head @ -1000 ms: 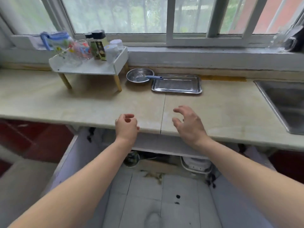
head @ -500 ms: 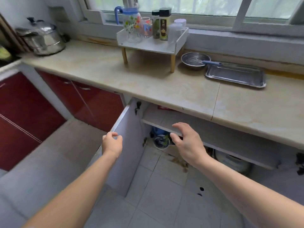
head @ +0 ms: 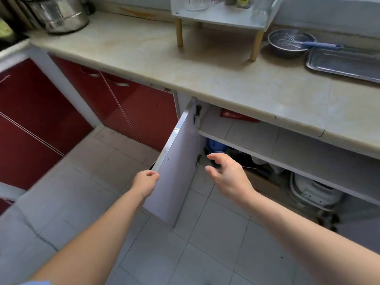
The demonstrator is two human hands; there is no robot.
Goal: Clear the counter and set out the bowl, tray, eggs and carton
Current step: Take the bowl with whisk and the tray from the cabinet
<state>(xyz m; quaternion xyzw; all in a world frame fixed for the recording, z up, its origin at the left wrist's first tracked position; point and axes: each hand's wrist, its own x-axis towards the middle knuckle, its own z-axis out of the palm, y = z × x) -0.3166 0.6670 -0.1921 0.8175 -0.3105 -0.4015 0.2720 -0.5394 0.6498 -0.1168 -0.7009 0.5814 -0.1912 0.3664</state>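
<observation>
A metal bowl holding a blue-handled whisk sits on the beige counter at the far right, next to a flat metal tray. No eggs or carton are in view. My left hand grips the outer edge of the open white cabinet door below the counter. My right hand hovers with fingers loosely spread in front of the open cabinet, holding nothing.
A small white shelf on wooden legs carries jars and bottles. A steel pot stands at the counter's left end. Inside the cabinet are a shelf board, a red packet, dark items and a white appliance. Red doors lie left.
My view has dropped and swung left toward the cabinet. My left hand has reached the open door's edge and taken hold of it. My right hand moved down to the cabinet opening.
</observation>
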